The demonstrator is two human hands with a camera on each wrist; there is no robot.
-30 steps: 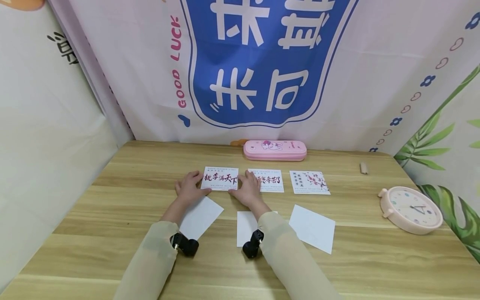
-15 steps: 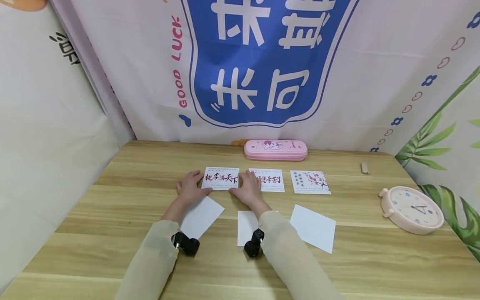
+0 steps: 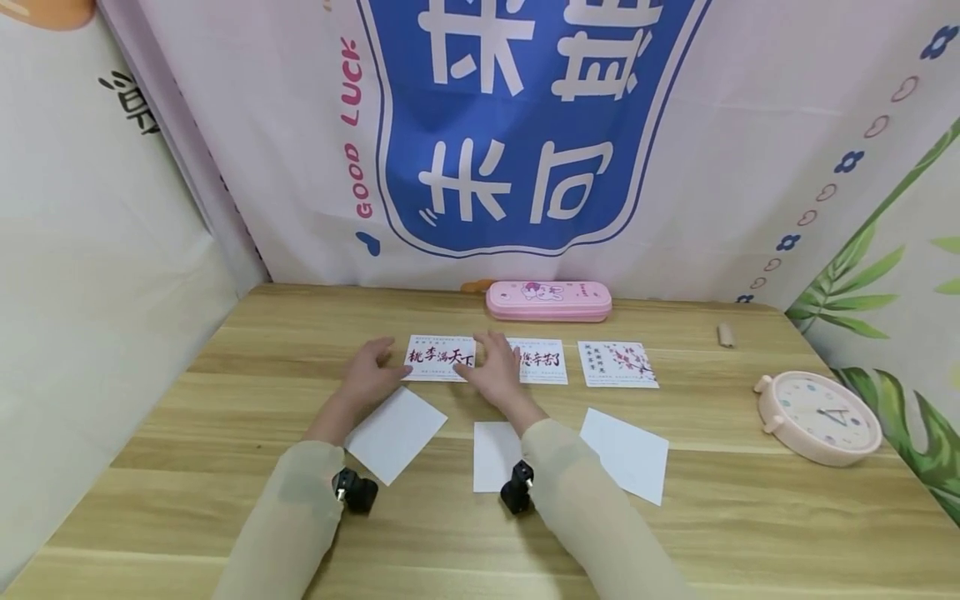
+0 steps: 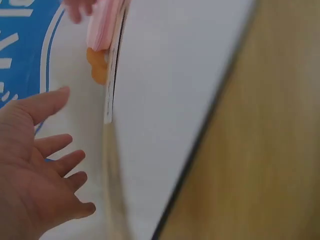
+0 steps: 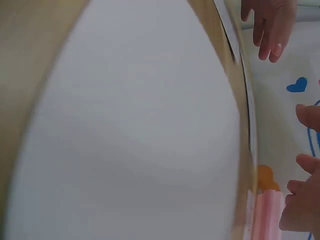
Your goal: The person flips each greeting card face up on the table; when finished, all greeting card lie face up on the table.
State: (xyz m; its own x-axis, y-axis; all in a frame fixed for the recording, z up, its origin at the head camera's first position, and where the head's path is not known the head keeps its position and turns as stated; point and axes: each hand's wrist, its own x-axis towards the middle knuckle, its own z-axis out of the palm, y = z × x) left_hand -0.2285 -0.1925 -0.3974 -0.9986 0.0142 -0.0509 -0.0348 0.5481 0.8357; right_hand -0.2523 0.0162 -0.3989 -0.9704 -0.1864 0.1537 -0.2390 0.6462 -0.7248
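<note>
A white card with red brush lettering lies in the back row, between my two hands. My left hand is off its left side, fingers apart and loosely bent; the left wrist view shows the same hand with nothing in it. My right hand hovers over the card's right edge, thumb in front of the lettering, and partly hides a second lettered card. A third card with a red blossom branch lies farther right. Below the left hand is a blank white card.
Two more blank white cards, one centre and one right, lie in the front row. A pink pencil case stands at the back. On the right are a small beige block and a pink round clock.
My left hand has drawn back to the left, away from the lettered card, uncovering more of the blank card below. My right hand's fingers have lifted and shifted slightly. The cards look unmoved.
</note>
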